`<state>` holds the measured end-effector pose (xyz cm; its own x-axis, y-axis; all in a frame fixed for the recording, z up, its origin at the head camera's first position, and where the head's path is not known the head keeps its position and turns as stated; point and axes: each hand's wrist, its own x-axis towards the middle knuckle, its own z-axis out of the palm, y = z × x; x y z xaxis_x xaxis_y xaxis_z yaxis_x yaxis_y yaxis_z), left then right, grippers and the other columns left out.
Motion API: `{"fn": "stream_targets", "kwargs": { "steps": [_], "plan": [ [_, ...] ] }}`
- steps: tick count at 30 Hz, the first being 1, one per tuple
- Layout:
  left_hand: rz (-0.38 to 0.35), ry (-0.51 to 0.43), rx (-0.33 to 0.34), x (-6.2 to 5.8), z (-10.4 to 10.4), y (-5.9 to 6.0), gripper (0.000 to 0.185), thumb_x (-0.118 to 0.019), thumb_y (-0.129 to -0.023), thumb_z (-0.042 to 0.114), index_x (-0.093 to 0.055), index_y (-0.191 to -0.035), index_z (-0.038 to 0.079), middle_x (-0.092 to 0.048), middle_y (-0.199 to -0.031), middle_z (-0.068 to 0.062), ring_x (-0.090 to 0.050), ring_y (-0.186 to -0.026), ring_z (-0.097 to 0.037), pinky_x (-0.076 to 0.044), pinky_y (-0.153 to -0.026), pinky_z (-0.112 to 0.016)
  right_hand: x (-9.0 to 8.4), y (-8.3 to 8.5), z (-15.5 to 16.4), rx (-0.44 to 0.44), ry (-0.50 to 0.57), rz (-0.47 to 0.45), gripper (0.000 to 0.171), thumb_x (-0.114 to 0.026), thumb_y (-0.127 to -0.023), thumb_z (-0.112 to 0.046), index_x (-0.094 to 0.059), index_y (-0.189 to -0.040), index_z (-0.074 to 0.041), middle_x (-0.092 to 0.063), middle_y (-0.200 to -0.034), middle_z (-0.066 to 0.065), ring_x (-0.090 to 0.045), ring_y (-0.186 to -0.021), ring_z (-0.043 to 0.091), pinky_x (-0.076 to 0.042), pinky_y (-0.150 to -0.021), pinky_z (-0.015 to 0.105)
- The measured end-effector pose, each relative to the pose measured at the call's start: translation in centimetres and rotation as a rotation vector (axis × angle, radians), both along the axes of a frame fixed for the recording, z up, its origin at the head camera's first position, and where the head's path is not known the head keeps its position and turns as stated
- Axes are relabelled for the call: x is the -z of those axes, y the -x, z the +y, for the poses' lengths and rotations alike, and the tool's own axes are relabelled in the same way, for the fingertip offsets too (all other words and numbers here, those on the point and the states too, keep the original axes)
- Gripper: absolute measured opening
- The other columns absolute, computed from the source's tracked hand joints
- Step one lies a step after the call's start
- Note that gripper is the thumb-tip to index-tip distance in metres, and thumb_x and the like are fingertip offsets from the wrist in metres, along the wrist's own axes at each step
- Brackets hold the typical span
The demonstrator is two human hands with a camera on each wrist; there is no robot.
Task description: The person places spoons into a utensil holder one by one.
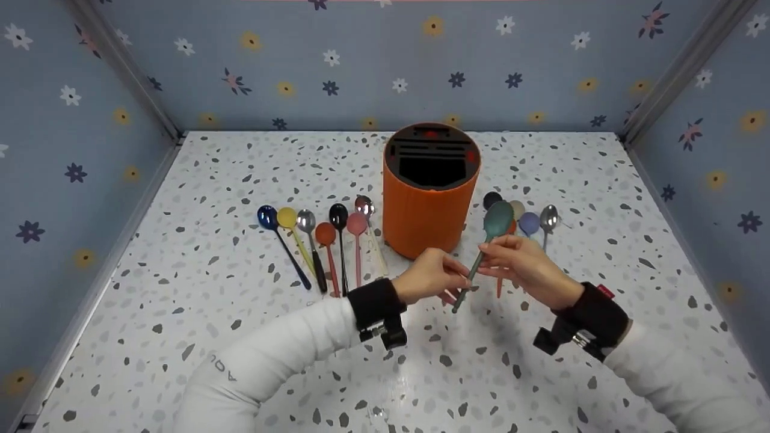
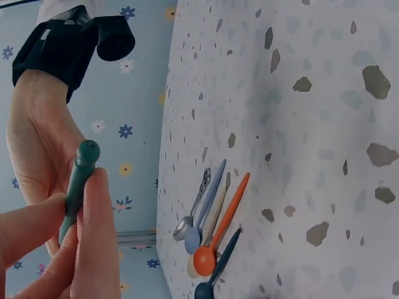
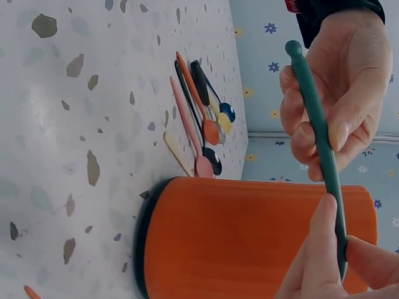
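A green spoon [image 1: 498, 221] is held tilted above the table, in front of the orange holder, its bowl up and to the right. My left hand [image 1: 430, 276] pinches the lower handle between thumb and fingers, close to the rounded end. Higher up, just under the bowl, my right hand [image 1: 523, 264] grips the same spoon. In the right wrist view the green handle [image 3: 318, 118] runs between both hands, with the bowl out of frame. The left wrist view shows the knobbed end of the handle [image 2: 88, 151] pointing toward the camera.
An orange cylindrical holder [image 1: 426, 222] with a slotted black top stands mid-table. Left of it lies a row of several spoons, among them a yellow spoon [image 1: 287, 218] and a blue spoon [image 1: 267, 218]. More spoons, including a lavender spoon [image 1: 529, 224], lie behind my right hand. Flowered panels surround the table.
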<state>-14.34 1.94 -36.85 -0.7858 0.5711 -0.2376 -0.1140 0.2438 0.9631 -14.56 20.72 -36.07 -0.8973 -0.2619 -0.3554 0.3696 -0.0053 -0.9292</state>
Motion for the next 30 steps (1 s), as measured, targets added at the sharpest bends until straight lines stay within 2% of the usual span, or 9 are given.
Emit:
{"fn": "stream_targets", "kwargs": {
  "steps": [7, 12, 16, 19, 24, 30],
  "plan": [
    [0.089, 0.014, 0.009, -2.7, -0.3, 0.8, 0.019, -0.060, -0.081, 0.000, -0.062, -0.097, -0.011, -0.064, -0.087, -0.020, -0.060, -0.062, -0.014, -0.056, -0.058, -0.029, -2.7, 0.9, -0.4, 0.028, -0.038, 0.050, 0.026, -0.058, -0.086, -0.015, -0.044, -0.101, 0.001, -0.051, -0.088, 0.006, -0.055, -0.078, 0.013, -0.048, -0.087, 0.031],
    [0.130, 0.037, 0.005, -4.2, -0.4, 1.4, 0.018, -0.060, -0.082, 0.001, -0.062, -0.096, -0.010, -0.064, -0.087, -0.019, -0.059, -0.061, -0.013, -0.055, -0.059, -0.028, -4.1, 1.5, -0.6, 0.053, -0.042, 0.061, 0.029, -0.059, -0.086, -0.016, -0.043, -0.102, 0.002, -0.049, -0.091, 0.007, -0.055, -0.077, 0.013, -0.048, -0.086, 0.030],
    [0.161, 0.073, -0.005, -5.3, -0.4, 1.9, 0.019, -0.060, -0.082, 0.003, -0.063, -0.097, -0.008, -0.065, -0.087, -0.017, -0.059, -0.061, -0.013, -0.055, -0.059, -0.026, -5.0, 2.0, -0.7, 0.035, -0.062, 0.091, 0.031, -0.059, -0.085, -0.018, -0.044, -0.102, 0.003, -0.050, -0.089, 0.007, -0.055, -0.077, 0.013, -0.048, -0.086, 0.030],
    [0.202, 0.092, -0.006, -6.1, -0.5, 2.3, 0.020, -0.059, -0.083, 0.004, -0.062, -0.099, -0.007, -0.064, -0.090, -0.017, -0.060, -0.065, -0.019, -0.055, -0.062, -0.027, -5.9, 2.4, -0.7, 0.028, -0.066, 0.111, 0.031, -0.059, -0.085, -0.019, -0.045, -0.102, 0.003, -0.051, -0.088, 0.007, -0.056, -0.078, 0.014, -0.049, -0.085, 0.028],
    [0.237, 0.079, -0.011, -7.6, -0.6, 3.2, 0.022, -0.057, -0.085, 0.003, -0.060, -0.104, -0.007, -0.062, -0.094, -0.019, -0.060, -0.077, -0.026, -0.053, -0.069, -0.030, -7.7, 3.3, -0.9, 0.060, 0.013, 0.122, 0.029, -0.059, -0.085, -0.014, -0.044, -0.103, 0.003, -0.051, -0.088, 0.008, -0.056, -0.079, 0.016, -0.049, -0.086, 0.029],
    [0.244, 0.091, -0.069, -9.7, -0.4, 4.5, 0.022, -0.057, -0.085, 0.003, -0.061, -0.104, -0.005, -0.062, -0.095, -0.017, -0.060, -0.073, -0.020, -0.053, -0.066, -0.028, -9.7, 4.5, -1.2, 0.106, 0.064, 0.177, 0.025, -0.059, -0.085, -0.012, -0.047, -0.101, 0.004, -0.053, -0.087, 0.009, -0.057, -0.080, 0.018, -0.048, -0.086, 0.030]
  ]
}}
